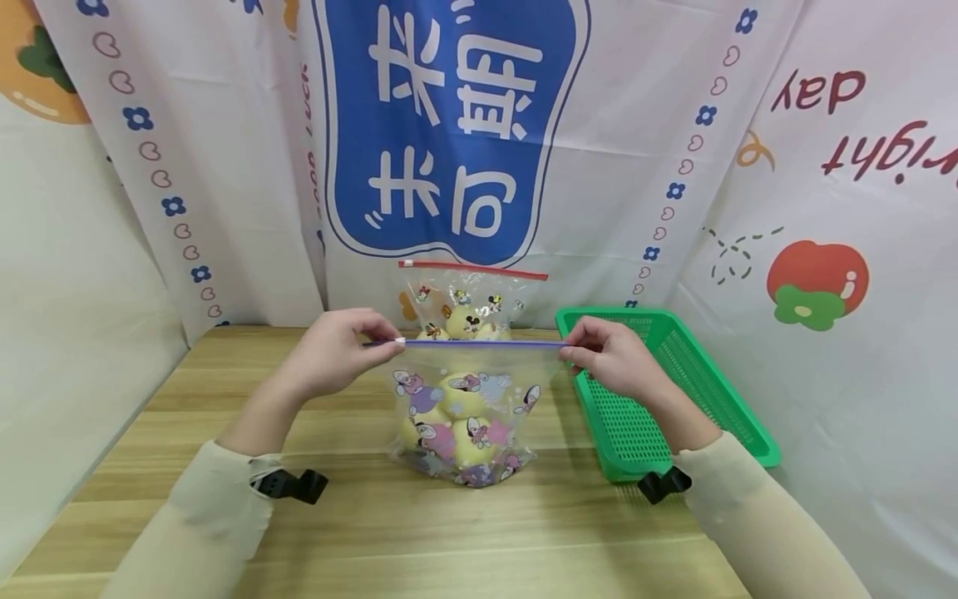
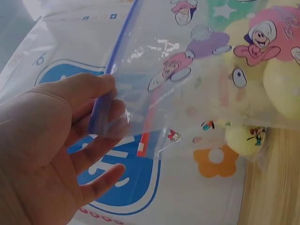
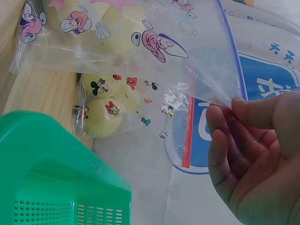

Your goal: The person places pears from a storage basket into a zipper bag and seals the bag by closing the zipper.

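A clear zip bag [image 1: 464, 416] printed with pink and purple cartoon figures stands on the table with several pale yellow round things inside. Its purple zip strip [image 1: 482, 343] is stretched level between both hands. My left hand [image 1: 340, 349] pinches the strip's left end, beside a small white slider [image 1: 400, 341]. The strip's right end is pinched between thumb and fingers of my right hand [image 1: 614, 356]. In the left wrist view the thumb of the left hand [image 2: 61, 136] lies over the purple strip. The right wrist view shows the right hand [image 3: 258, 150] gripping the bag's corner.
Behind stands a second clear bag [image 1: 516, 291] with a red zip, also holding pale yellow round things. A green plastic basket [image 1: 609, 449] sits at the right on the wooden table [image 1: 359, 532]. Printed white cloth [image 1: 629, 125] hangs at the back and sides.
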Demonstrator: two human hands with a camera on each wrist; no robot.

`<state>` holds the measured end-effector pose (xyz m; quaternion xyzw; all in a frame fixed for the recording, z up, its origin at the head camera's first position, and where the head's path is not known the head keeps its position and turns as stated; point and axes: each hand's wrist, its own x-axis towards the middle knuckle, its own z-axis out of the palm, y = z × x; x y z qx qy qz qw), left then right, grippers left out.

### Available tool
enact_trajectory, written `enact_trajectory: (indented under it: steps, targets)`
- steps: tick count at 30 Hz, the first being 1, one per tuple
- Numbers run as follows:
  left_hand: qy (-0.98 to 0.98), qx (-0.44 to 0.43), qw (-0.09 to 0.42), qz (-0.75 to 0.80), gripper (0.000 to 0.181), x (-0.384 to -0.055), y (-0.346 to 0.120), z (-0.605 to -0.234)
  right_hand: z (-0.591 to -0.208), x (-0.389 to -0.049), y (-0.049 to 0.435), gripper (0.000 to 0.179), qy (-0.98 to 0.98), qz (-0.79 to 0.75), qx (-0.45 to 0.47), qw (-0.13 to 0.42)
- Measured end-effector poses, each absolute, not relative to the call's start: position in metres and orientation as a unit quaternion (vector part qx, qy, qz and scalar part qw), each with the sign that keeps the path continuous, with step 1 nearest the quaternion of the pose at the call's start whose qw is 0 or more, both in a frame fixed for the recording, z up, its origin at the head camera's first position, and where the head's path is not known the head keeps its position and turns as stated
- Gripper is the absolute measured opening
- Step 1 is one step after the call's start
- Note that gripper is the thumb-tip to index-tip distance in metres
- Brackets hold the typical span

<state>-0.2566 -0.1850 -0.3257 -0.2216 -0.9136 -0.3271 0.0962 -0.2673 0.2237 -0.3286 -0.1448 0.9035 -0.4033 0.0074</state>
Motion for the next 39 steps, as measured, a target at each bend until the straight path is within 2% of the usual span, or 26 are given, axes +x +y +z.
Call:
enact_trajectory:
  steps: [13, 22, 30, 35, 39]
  targets:
    - [-0.915, -0.201, 0.079, -0.34, 0.009, -0.251, -0.206, -0.324, -0.334, -0.271, 0.227, 0.01, 0.9, -0.414, -0.135, 0.016]
    - [-0.908, -0.191, 0.01, -0.373, 0.022, -0.253, -0.214, -0.334, -0.336, -0.271, 0.226, 0.017, 0.877, -0.452, -0.154, 0.054]
    - [-0.9, -0.178, 0.001, -0.397, 0.013, -0.258, -0.219, -0.339, -0.335, -0.274, 0.223, 0.024, 0.879, -0.444, -0.16, 0.07]
    - [-0.891, -0.158, 0.007, -0.425, 0.018, -0.261, -0.217, -0.338, -0.332, -0.276, 0.223, 0.017, 0.896, -0.416, -0.147, 0.053]
    - [-0.877, -0.132, -0.002, -0.463, 0.026, -0.264, -0.214, -0.335, -0.328, -0.28, 0.221, 0.018, 0.899, -0.417, -0.13, 0.037]
